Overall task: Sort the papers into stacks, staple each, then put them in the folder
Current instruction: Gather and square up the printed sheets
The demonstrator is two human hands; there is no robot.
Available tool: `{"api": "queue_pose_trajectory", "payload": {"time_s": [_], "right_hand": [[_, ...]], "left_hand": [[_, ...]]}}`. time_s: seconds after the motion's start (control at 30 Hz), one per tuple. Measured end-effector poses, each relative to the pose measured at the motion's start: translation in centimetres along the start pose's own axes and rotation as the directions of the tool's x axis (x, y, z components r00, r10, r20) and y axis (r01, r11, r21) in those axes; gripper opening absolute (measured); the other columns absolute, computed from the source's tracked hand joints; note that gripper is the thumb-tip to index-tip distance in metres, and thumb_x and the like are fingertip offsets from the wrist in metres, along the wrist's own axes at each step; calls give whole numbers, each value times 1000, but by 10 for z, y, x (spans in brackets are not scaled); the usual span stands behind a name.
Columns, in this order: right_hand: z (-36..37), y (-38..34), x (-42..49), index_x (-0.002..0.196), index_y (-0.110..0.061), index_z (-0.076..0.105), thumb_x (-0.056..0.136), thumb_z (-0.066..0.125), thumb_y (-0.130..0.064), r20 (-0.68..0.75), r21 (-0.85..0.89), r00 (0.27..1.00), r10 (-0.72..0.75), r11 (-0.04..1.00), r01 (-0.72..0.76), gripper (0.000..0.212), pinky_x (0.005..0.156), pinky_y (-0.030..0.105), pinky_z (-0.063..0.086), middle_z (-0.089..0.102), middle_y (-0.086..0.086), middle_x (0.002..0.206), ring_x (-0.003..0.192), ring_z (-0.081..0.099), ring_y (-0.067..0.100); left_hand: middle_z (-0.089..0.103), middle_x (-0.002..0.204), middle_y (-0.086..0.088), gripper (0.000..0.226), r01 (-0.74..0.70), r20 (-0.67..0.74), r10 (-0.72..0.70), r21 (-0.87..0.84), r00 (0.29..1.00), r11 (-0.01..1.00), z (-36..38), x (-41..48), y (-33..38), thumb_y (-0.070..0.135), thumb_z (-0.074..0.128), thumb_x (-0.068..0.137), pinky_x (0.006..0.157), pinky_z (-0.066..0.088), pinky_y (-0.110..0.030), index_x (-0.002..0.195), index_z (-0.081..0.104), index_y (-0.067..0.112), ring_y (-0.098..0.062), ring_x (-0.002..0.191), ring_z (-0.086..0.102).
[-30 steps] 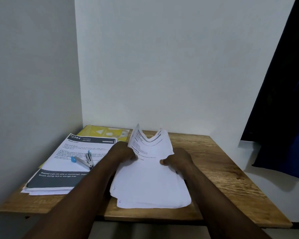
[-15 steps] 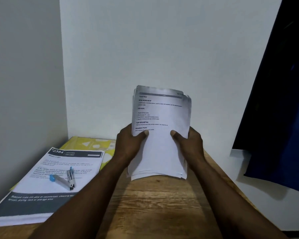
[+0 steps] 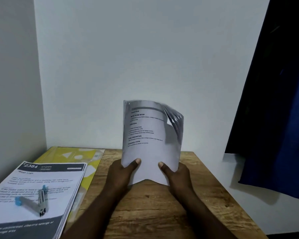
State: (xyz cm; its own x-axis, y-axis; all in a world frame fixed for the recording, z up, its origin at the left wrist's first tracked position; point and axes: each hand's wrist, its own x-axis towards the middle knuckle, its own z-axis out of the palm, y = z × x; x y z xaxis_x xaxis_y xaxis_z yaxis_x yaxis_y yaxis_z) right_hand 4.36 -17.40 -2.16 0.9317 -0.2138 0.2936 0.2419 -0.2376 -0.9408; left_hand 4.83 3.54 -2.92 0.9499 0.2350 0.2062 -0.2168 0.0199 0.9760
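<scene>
Holding the papers (image 3: 150, 149) upright over the table (image 3: 162, 214), we grasp them with left hand (image 3: 123, 175) and right hand (image 3: 177, 175) fingers (image 3: 161, 164).

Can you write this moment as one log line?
left hand: grips upright stack of white printed papers | right hand: grips same stack | silver stapler with blue ends: lying on second paper pile

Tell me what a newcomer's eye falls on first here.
First, the upright sheaf of white printed papers, gripped by left hand and right hand above the wooden table, centre. Next, the silver blue-tipped stapler lying on the printed paper stack at left, atop a yellow folder.
</scene>
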Motion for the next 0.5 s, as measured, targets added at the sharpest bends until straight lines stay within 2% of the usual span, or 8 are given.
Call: {"api": "queue_pose_trajectory", "payload": {"time_s": [0.1,0.17,0.27,0.33,0.4,0.5], "right_hand": [[4,-10,4,95,-28,73,84,86,-40,-33,60,998,-52,997,54,21,75,35,65,79,-7,94,83,77,11],[4,-9,5,95,-31,71,83,88,-40,-21,82,998,-57,995,59,23,77,34,63,78,-10,96,88,76,12],[1,3,2,111,-30,73,71,91,-56,64,161,998,-24,987,13,51,87,41,64,80,-7,107,98,77,15],[-2,8,1,117,-27,74,67,88,-63,117,151,993,0,988,-17,64,91,49,63,81,-5,110,100,78,19],[-4,8,1,116,-26,75,71,84,-62,138,107,990,-8,994,-7,59,91,52,63,81,-5,108,99,78,18],[2,6,1,105,-28,76,81,85,-49,99,54,995,7,998,-12,33,88,48,64,81,-6,102,93,78,14]], "left_hand": [[81,91,4,21,-61,-38,61,-11,997,998,2,2,9,40,87,85,76,62,-39,97,77,25,-17,82,78],[79,90,6,16,-97,-32,98,18,995,995,2,2,10,37,86,86,72,60,-35,92,74,29,-15,82,76],[80,88,9,19,-67,35,67,-21,997,998,-3,1,4,28,87,85,69,57,-30,97,73,31,-11,79,76],[82,96,9,30,-22,63,25,-46,998,999,-9,4,-1,32,91,80,77,62,-39,105,76,28,-15,86,79],[82,100,6,39,7,57,-5,-33,998,999,-13,7,-4,41,94,76,84,64,-49,108,78,25,-20,90,80],[82,98,3,44,-7,32,6,39,999,999,-11,9,-4,53,91,73,84,63,-49,104,78,24,-21,89,79]]}}
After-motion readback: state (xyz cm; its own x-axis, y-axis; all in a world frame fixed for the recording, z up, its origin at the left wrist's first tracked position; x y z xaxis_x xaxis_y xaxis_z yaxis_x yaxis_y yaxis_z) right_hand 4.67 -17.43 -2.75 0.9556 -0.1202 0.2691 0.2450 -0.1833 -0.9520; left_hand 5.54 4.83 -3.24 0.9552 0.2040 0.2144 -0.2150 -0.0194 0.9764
